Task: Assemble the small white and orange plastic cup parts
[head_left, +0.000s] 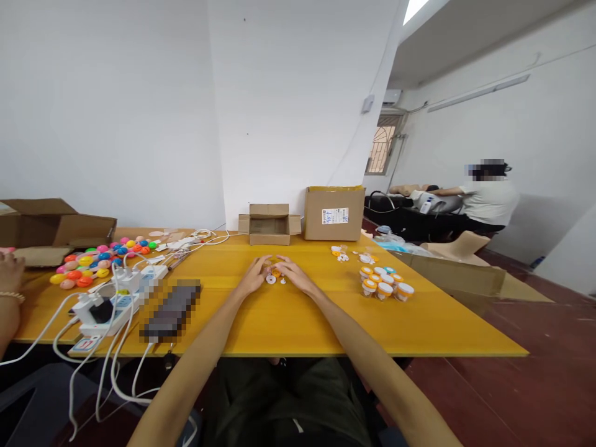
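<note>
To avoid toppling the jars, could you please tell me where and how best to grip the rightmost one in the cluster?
I'd pinch the rightmost jar by the rim of its lid, probably coming from the right: it stands upright, lid up, with other jars crowding its left and its right side exposed.

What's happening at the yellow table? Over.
Left hand, right hand: around small white and orange parts, grip unclear. Lidded containers at right. Open carton beyond, not blocking.
</note>
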The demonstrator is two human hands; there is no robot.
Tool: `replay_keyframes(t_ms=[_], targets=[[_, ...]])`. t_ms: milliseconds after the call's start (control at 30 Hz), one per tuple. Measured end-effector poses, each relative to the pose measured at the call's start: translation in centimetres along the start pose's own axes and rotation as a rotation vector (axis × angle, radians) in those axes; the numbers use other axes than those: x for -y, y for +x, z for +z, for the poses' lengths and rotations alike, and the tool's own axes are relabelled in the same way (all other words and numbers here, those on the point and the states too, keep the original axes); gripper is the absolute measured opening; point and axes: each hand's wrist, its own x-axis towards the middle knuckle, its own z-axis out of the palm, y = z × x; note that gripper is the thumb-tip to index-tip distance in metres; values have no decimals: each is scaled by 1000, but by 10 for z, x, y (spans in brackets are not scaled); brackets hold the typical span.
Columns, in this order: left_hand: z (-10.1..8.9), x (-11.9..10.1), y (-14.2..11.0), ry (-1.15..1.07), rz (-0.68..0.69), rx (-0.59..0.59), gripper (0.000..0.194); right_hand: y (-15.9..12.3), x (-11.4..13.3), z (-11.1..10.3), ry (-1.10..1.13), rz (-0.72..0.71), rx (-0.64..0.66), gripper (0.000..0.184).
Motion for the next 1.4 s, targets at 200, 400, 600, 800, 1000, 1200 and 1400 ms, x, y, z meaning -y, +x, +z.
replay_keyframes(t_ms=[200,400,600,800,1000,1200,1400], targets=[[0,2,-4,66,42,34,51,-4,-12,-11,23,36,-136,50],[-1,-1,-5,136,65,33,50,-11,-4,-1,-254,-115,-61,30],[-4,1,-6,218,78,22,50,-18,8,2,-503,-166,-37,29],[-7,6,-7,304,62,-24,56,-20,13,-1,-589,-148,-55,30],[-10,-6,-9,357,21,-54,52,-21,15,-2,-603,-152,-77,28],[-12,-6,-10,350,-11,-72,44,-24,22,0,-621,-165,-46,26],[-13,1,-8,356,-14,-70,38,-26,25,3,-611,-180,39,32]])
